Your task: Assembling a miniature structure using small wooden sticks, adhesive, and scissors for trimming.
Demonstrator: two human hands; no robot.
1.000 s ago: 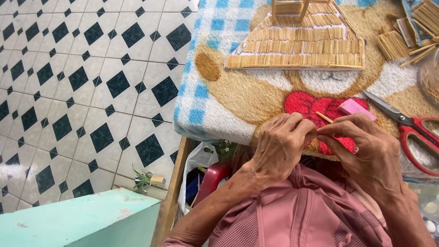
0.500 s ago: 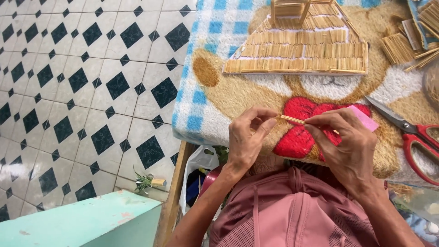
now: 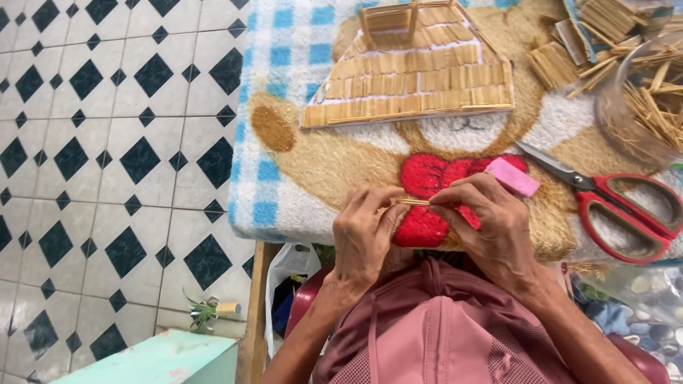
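Pale wood, thin: a small stick (image 3: 413,203) pinched at both ends, left hand (image 3: 364,238) on its left tip, right hand (image 3: 491,227) on the other end, fingers of each closed tight onto it. Held level, just above the red heart patch (image 3: 427,178) of the fluffy towel (image 3: 284,171) covering the table. Judged very light, stiff along the grain but brittle; likely to snap under bending, splinter if crushed. Smooth and narrow, so easy to roll or slip out of fingertips. Best taken near the ends with thumb and forefinger pads, light pressure, as done here; mid-span grip only if support is needed. Tucked under the right hand's far fingers: a pink block (image 3: 514,176), looks like an eraser or sanding pad, cannot tell which. Right of the right hand, near: red-handled scissors (image 3: 626,210), blades closed, lying flat on the towel. Beyond both hands, well apart: a roof-like panel (image 3: 420,78) built of rows of short wooden slats, with a small frame at its top edge. Further right of that: loose piles of cut sticks (image 3: 605,28) and a clear bowl (image 3: 626,107) holding more of them. Below the left hand, off the table: white plastic bag (image 3: 288,274), black-and-white tiled floor (image 3: 107,142), pale green surface (image 3: 163,359) at the near edge.
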